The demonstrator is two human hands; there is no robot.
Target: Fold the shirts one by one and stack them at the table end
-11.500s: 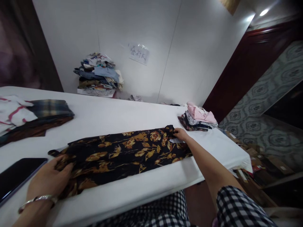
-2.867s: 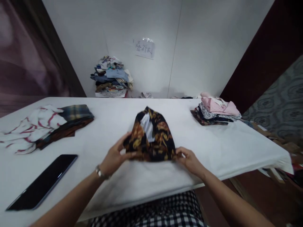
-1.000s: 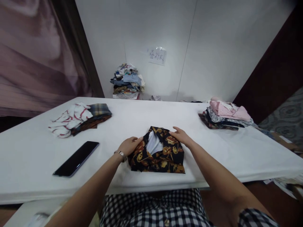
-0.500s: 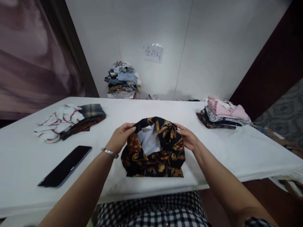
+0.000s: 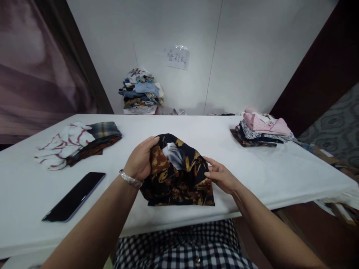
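Observation:
A folded black shirt [image 5: 179, 186] with a gold and rust floral print lies in front of me, its collar end lifted. My left hand [image 5: 141, 158] is closed on the upper left of the collar, thumb on top. On the other side, my right hand [image 5: 221, 175] pinches the shirt's right edge between thumb and fingers. A pale label and grey lining show inside the neck opening. The shirt's straight lower edge rests on the white table [image 5: 174, 218].
A black phone [image 5: 74, 196] lies at left. Behind it are a crumpled white-and-red garment [image 5: 66, 144] and a folded plaid one [image 5: 105, 129]. Folded clothes topped by a pink shirt [image 5: 266, 124] sit at right. A tall clothes pile [image 5: 143, 91] stands by the wall, below a paper sign [image 5: 178, 58].
My left hand has raised the left side of the collar, and the right hand has moved lower along the edge. The neck opening has narrowed. The view has shifted slightly.

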